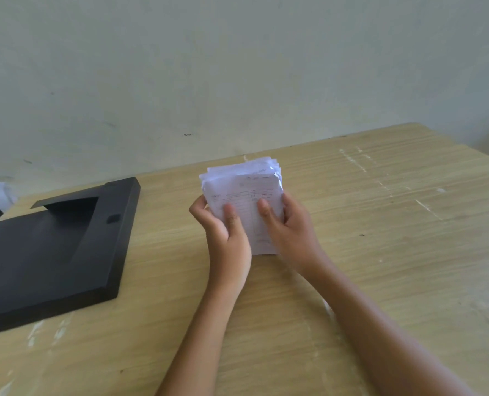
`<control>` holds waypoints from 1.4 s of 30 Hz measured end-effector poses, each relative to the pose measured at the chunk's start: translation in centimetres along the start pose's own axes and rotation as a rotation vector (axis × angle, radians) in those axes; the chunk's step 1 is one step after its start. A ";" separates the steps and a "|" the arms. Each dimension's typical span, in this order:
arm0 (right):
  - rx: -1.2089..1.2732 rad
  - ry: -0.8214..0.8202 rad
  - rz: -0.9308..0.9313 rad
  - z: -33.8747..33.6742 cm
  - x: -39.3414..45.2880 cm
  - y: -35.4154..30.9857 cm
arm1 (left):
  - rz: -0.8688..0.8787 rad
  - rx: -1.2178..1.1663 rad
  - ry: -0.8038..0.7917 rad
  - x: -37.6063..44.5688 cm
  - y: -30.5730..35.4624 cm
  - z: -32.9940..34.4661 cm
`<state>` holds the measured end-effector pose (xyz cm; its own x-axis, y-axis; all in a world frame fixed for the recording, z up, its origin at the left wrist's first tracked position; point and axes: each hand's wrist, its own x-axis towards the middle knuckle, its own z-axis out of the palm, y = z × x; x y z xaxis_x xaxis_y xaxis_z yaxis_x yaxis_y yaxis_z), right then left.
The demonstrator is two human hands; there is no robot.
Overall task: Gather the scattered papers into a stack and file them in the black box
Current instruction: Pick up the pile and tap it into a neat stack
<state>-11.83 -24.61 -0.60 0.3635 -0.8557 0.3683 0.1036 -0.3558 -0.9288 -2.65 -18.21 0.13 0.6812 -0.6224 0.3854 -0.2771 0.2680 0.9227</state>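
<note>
Both hands, left hand [223, 221] & right hand [283, 224], grip paper stack [244, 195] upright on table [380, 252], right of black box [52, 247], prob. to square edges before filing.

Papers [247, 201]: thin white printed paper, matt.
Black box [54, 252]: smooth, matt black, stiff board or plastic.
Table [380, 224]: pale wood-grain, scuffed white streaks.
Wall [209, 67]: matt, marked paint.

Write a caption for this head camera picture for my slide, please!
Both hands, left hand and right hand, hold a stack of papers upright on the wooden table, beside the black box.
</note>
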 end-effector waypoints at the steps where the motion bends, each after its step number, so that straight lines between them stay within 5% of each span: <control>1: -0.009 -0.010 0.014 0.1 0.0 0.2 | 0.010 0.012 -0.002 0.0 0.0 0.2; 21: 0.254 -0.005 0.113 -1.4 0.3 -2.8 | -0.059 -0.073 -0.084 0.7 -0.3 -1.7; 33: 0.154 0.079 -0.013 -1.6 1.0 -2.5 | -0.051 0.008 -0.037 0.6 -0.4 -1.8; 38: 0.220 -0.152 0.065 -1.1 -0.1 -2.6 | 0.049 -0.021 0.057 -0.2 0.5 -1.1; 42: 0.082 -0.074 0.049 0.1 -0.5 -0.7 | 0.054 0.079 -0.024 -0.5 0.1 -0.6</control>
<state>-12.02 -23.94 -0.16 0.4370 -0.8403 0.3209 0.1579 -0.2795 -0.9471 -2.59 -17.40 0.00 0.6477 -0.6262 0.4341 -0.3664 0.2435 0.8980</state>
